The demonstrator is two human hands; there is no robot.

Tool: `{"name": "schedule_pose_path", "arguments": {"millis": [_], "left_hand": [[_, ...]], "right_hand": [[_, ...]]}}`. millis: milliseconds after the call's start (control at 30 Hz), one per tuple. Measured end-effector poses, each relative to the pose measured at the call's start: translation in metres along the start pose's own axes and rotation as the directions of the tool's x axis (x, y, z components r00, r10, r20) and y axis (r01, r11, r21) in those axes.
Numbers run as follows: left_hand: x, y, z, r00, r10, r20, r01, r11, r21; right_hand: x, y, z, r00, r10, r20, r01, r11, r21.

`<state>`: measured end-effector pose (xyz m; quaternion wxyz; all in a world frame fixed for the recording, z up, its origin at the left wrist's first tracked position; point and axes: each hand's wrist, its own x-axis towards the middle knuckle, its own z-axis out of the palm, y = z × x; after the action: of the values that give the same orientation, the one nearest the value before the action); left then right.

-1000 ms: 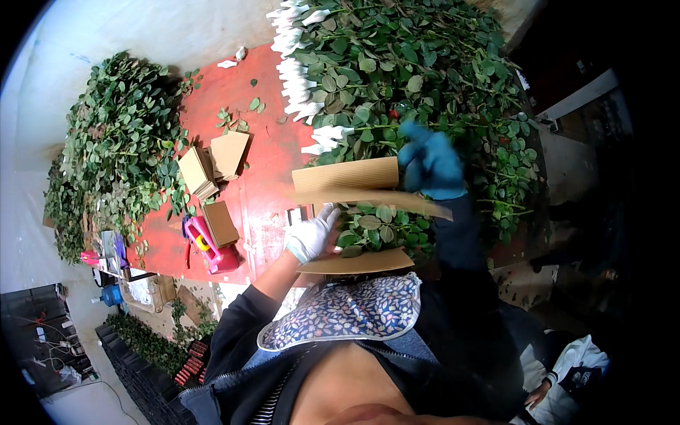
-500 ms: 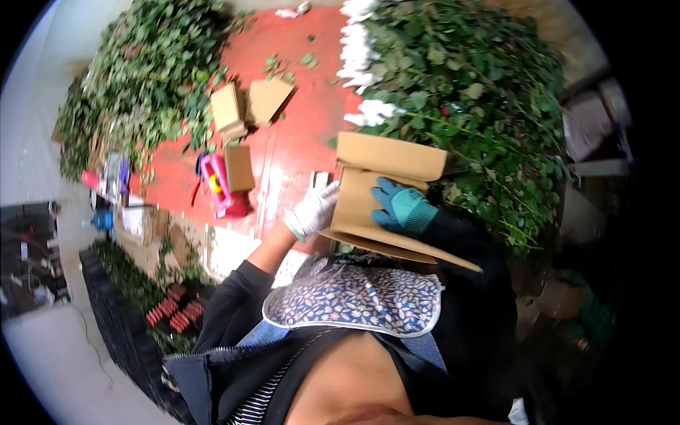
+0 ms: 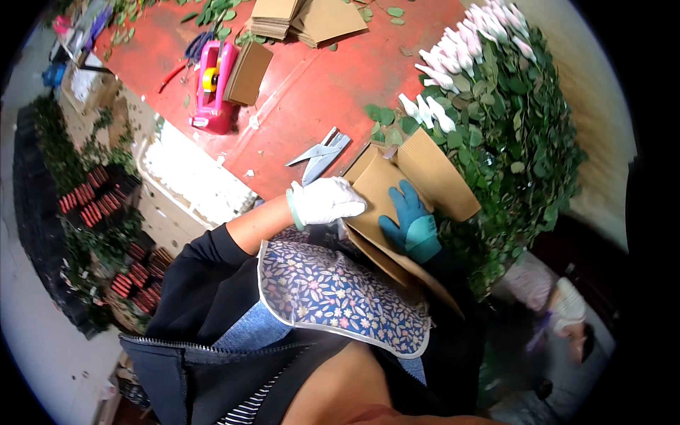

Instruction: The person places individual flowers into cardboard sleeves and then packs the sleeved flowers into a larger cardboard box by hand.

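Observation:
A folded sheet of brown cardboard [image 3: 372, 185] stands at the table's near edge, its flaps raised on the right side and toward me. My left hand [image 3: 328, 202], in a white glove, is closed with its fingertips at the cardboard's left edge. Inside the fold lies my right hand [image 3: 408, 216] in a teal glove, fingers spread flat against the board. Just beyond my left hand, a grey metal plier stapler [image 3: 322, 154] rests on the red table, its handles apart.
Leafy stems with white-wrapped heads [image 3: 464, 53] are heaped at the right. On the red table [image 3: 304, 92] are a pink tape dispenser [image 3: 214, 85], a cardboard stack [image 3: 248, 73], more cardboard pieces [image 3: 329, 21] and a red-handled tool [image 3: 172, 76]. A white crate [image 3: 191, 170] sits below its left edge.
The view has turned, so the table's things appear shifted. My left hand has gone from outstretched fingers to closed at the cardboard's edge. The stapler now shows fully; my right hand stays on the board.

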<state>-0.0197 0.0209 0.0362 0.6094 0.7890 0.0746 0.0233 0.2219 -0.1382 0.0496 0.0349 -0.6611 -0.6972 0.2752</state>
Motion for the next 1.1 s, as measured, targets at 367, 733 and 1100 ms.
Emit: {"name": "schedule_pose_path", "arguments": {"millis": [367, 733, 1100], "left_hand": [[-0.001, -0.004, 0.004, 0.999, 0.044, -0.032, -0.043, 0.999, 0.020], [-0.022, -0.036, -0.175, 0.439, -0.134, -0.889, 0.898, 0.023, 0.440], [-0.059, -0.066, -0.209, 0.309, -0.177, -0.934, 0.875, 0.437, 0.207]], "right_hand": [[0.005, -0.034, -0.013, 1.000, 0.013, -0.009, -0.015, 0.974, -0.227], [0.010, -0.042, -0.012, 0.997, 0.077, -0.008, -0.078, 0.989, -0.125], [0.007, -0.034, 0.000, 0.991, 0.028, -0.130, -0.047, 0.988, -0.146]]}}
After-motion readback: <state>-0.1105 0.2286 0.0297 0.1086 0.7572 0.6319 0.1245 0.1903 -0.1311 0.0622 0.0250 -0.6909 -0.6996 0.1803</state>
